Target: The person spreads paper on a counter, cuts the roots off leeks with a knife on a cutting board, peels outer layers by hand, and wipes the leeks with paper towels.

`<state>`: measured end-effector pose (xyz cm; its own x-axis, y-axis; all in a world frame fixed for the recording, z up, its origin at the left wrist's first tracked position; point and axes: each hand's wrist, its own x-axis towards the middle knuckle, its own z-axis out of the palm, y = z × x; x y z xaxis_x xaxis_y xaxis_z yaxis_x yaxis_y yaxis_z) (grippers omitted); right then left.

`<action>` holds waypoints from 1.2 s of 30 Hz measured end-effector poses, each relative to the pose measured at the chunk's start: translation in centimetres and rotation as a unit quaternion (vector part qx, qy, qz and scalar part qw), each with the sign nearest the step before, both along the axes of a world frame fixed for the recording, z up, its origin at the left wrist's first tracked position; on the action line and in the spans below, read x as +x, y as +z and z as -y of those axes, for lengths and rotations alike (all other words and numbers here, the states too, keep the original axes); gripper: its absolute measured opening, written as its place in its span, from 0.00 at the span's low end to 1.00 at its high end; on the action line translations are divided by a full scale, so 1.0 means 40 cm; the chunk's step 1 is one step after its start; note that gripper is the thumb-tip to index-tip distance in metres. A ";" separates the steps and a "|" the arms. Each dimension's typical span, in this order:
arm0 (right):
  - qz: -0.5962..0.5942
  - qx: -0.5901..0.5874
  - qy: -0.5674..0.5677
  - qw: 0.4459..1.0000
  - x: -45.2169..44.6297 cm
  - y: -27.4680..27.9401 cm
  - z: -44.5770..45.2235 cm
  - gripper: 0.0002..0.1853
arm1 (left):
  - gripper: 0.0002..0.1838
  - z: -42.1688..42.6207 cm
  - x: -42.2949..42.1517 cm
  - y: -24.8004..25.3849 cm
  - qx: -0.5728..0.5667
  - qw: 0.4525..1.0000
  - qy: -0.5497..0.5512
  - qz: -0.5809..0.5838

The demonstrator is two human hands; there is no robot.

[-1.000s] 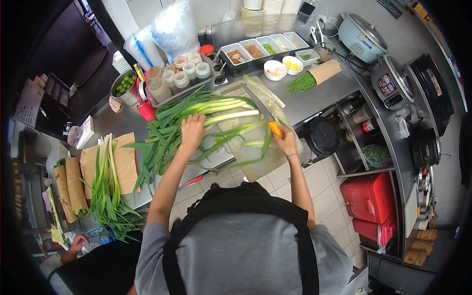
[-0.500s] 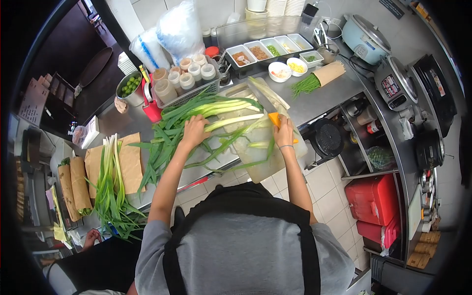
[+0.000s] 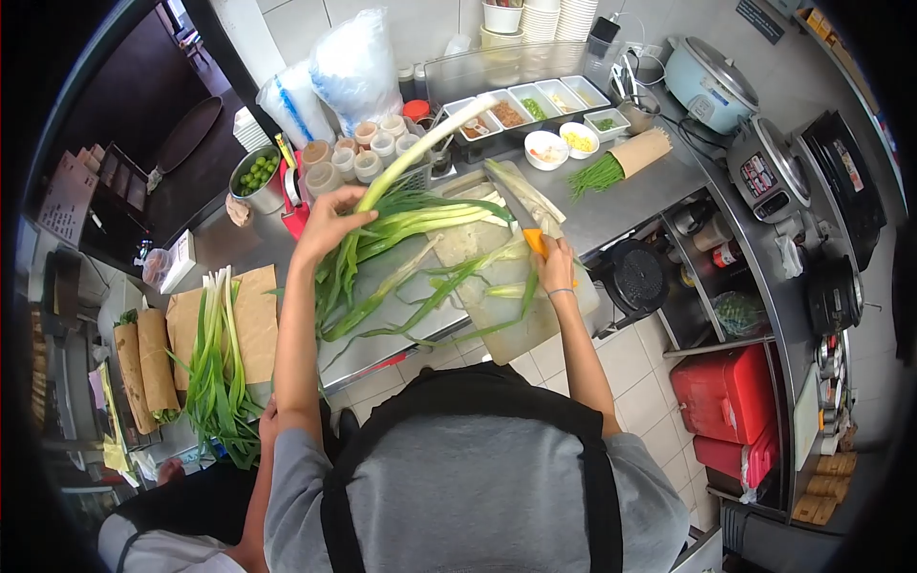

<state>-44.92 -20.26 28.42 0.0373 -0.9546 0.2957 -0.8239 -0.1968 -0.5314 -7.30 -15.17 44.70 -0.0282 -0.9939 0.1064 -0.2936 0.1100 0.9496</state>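
My left hand (image 3: 334, 224) is closed around a leek (image 3: 420, 151), lifted off the counter with its white end pointing up and to the right. Beneath it, more leeks (image 3: 425, 224) lie in a pile, their green leaves spread to the left. In my right hand (image 3: 557, 267) is a knife (image 3: 534, 239) with an orange handle, its blade pointing away from me over the pale cutting board (image 3: 521, 334). Loose leaves and trimmed pieces (image 3: 506, 289) lie across the board near that hand.
Behind the leeks stands a basket of squeeze bottles (image 3: 368, 158), beside a topping rack (image 3: 530, 110) and two small bowls (image 3: 545, 150). Paper-wrapped chives (image 3: 621, 162) lie right of the board. To the left are more leeks (image 3: 215, 353) on brown paper and a co-worker's arm (image 3: 258, 506).
My left hand has moved left and up, raising one leek from the pile. My right hand and the knife have shifted slightly. The co-worker's arm has come closer beside me.
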 end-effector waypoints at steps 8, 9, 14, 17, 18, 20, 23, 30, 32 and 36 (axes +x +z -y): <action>-0.072 0.066 -0.004 0.995 0.038 0.065 -0.029 0.24 | 0.15 0.077 -0.050 0.227 -0.086 0.996 0.000 0.009; -0.072 0.039 -0.005 0.997 0.041 0.067 -0.030 0.23 | 0.15 0.079 -0.065 0.267 -0.097 0.995 0.000 0.008; 0.008 -0.066 0.028 0.997 0.061 0.140 -0.036 0.20 | 0.17 0.084 -0.128 0.441 -0.134 0.989 0.006 0.066; 0.156 -0.128 0.118 0.972 0.078 0.230 -0.045 0.16 | 0.15 0.074 -0.180 0.474 -0.200 0.975 -0.008 0.097; 0.205 -0.116 0.136 0.962 0.090 0.274 -0.061 0.15 | 0.16 0.065 -0.196 0.470 -0.195 0.975 -0.017 0.106; 0.302 -0.092 0.169 0.934 0.125 0.364 -0.103 0.13 | 0.16 0.051 -0.221 0.440 -0.185 0.974 -0.038 0.124; 0.481 -0.032 0.232 0.845 0.184 0.426 -0.137 0.12 | 0.20 0.060 -0.234 0.328 -0.205 0.960 -0.029 0.187; 0.567 0.118 0.216 0.786 0.307 0.362 -0.084 0.13 | 0.30 0.054 -0.223 0.067 -0.132 0.969 -0.092 0.189; 0.566 0.135 0.200 0.788 0.325 0.328 -0.069 0.14 | 0.33 0.045 -0.216 0.033 -0.123 0.967 -0.076 0.209; 0.557 0.172 0.188 0.790 0.350 0.279 -0.049 0.12 | 0.36 0.006 -0.233 0.010 -0.116 0.965 -0.053 0.231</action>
<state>-30.94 -18.31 39.56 0.2367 -0.9689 0.0714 0.2759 -0.0034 -0.9612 -16.61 -15.43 45.09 -0.2253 -0.9339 0.2775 -0.6548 0.3561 0.6667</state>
